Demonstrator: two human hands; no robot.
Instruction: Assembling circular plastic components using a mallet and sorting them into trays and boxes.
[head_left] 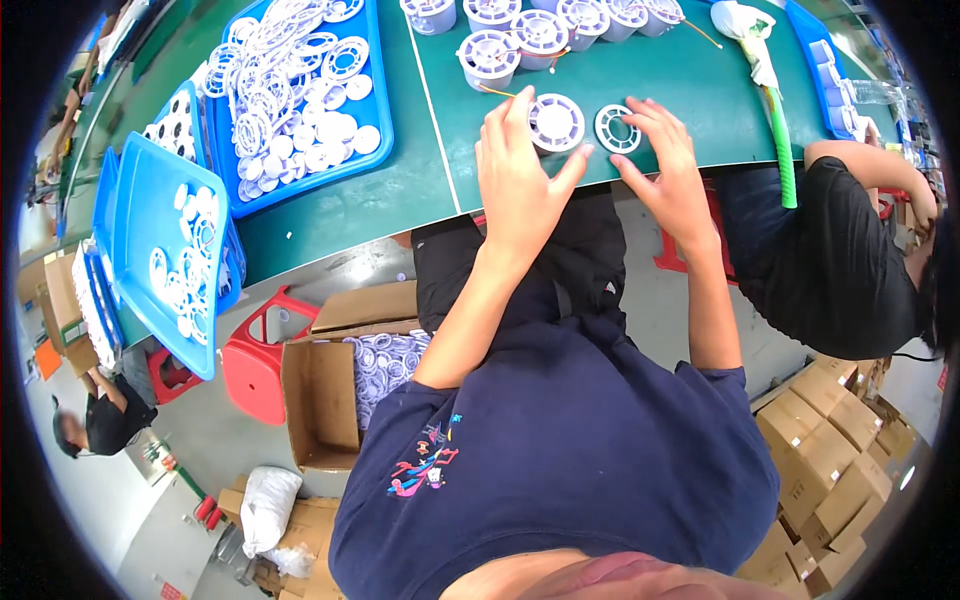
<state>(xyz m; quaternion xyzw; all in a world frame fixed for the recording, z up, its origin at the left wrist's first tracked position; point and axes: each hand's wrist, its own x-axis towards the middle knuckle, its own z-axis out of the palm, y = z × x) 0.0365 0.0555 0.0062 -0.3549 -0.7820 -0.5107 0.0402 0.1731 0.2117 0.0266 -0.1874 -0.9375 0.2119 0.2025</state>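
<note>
A white round drum with a slotted top [556, 123] stands near the table's front edge. My left hand [520, 180] is curved about its left and near sides, with the fingers at its left edge and the thumb by its near right edge. To the right lies a flat white slotted ring [603, 131], green showing through its middle. My right hand [670, 175] has it between fingertips at the far right edge and the thumb at the near edge.
Several similar white drums [490, 58], some with thin wires, stand at the back. Blue trays [372, 135] of white rings and discs are at the left. A green-handled tool [783, 150] lies right, beside a co-worker [830, 260]. An open carton [322, 400] of rings is below.
</note>
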